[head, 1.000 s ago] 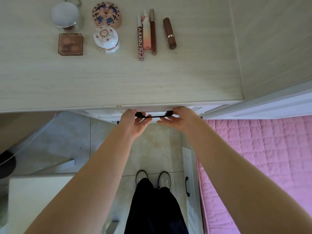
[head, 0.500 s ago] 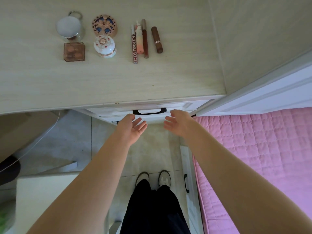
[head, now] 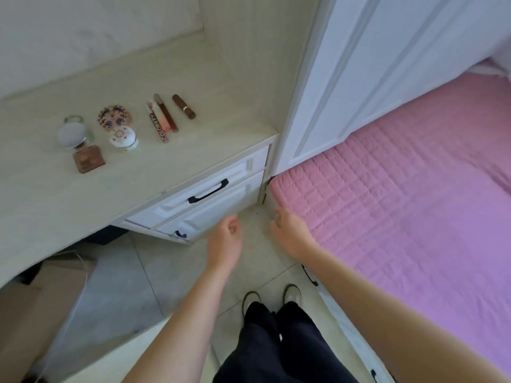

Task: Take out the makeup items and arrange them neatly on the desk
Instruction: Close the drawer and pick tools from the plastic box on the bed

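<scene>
Both arms are held extended below the drawer handle [head: 208,191]; left hand [head: 227,239] and right hand [head: 290,230] loosely curled, grip released, nothing grasped.

Desk [head: 83,205]: pale wood-grain top, items in two groups.
Left group: round mirror [head: 71,133]; patterned round compact [head: 114,119]; white floral jar [head: 122,137], lid on; brown square palette [head: 88,158], flat.
Right group: COLORKEY tube [head: 157,124], peach-and-white tube [head: 160,117] and dark red tube [head: 166,113], side by side, touching; brown lipstick [head: 184,106] slightly apart, capped.
</scene>
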